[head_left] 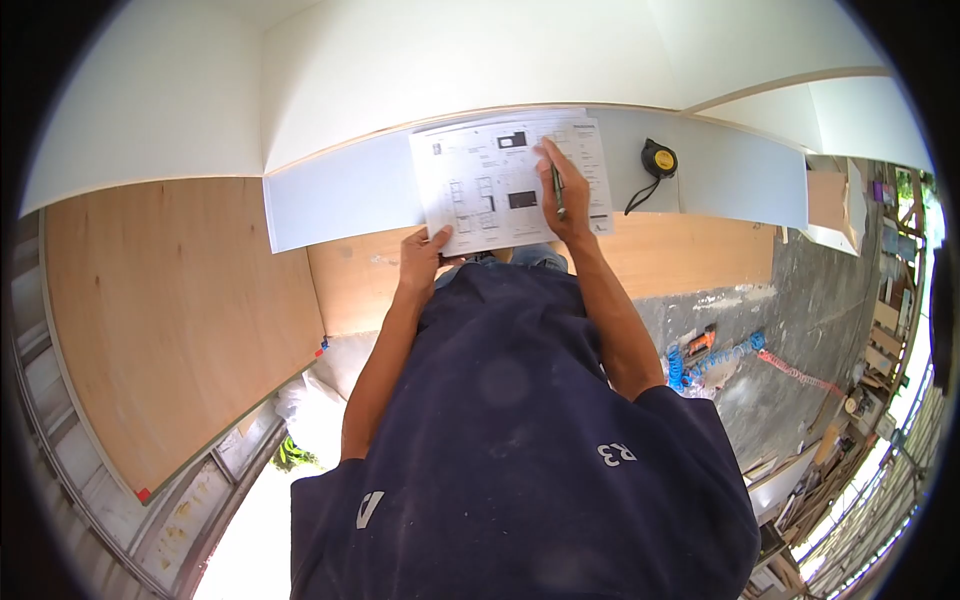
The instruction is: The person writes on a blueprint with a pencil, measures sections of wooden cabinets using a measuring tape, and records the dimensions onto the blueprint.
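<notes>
A stack of printed drawing sheets lies on a white panel ledge in front of me. At its lower left corner my left hand is closed, its thumb on top of the paper and its other fingers mostly out of sight below. Over the right part of the sheets is my right hand, closed around a dark pen with its fingers pointing away from me. A black and yellow tape measure with a wrist strap rests on the ledge to the right of the papers.
White cabinet panels rise behind the ledge. A large plywood board stands at left. On the grey floor at right lie an orange tool and a coiled blue hose. Wood offcuts line the far right.
</notes>
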`<state>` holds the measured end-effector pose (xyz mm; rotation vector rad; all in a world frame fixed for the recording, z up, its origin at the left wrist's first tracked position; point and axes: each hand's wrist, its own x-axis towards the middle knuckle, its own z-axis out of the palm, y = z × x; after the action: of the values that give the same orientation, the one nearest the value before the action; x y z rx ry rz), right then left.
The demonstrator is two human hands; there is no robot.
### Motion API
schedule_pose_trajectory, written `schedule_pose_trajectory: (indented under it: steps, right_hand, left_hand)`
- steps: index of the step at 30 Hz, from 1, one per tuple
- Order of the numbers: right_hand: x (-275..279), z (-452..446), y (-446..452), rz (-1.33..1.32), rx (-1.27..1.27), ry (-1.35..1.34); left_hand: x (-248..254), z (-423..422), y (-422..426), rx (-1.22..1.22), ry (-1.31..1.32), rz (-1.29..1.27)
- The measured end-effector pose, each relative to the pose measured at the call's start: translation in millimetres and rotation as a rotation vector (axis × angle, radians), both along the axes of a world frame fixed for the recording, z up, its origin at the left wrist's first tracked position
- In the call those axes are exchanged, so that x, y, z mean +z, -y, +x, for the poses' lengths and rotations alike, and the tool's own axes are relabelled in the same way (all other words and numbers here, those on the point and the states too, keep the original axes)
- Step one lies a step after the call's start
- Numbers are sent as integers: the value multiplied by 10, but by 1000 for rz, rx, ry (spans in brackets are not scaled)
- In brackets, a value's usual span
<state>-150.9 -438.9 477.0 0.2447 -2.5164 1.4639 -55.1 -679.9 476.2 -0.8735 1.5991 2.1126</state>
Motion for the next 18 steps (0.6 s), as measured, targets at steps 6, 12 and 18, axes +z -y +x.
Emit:
schedule_pose_trajectory:
  steps: [6, 12, 18]
  right_hand:
    - [-153, -112, 694, -342, 168, 163]
    - [-163, -190, 907, -326, 192, 93]
    - [-220, -174, 920, -276, 251, -20]
  left_hand:
    - [-73, 36, -105, -250, 49, 27]
    - [-19, 35, -93, -282, 41, 111]
    - [47, 13, -85, -296, 56, 120]
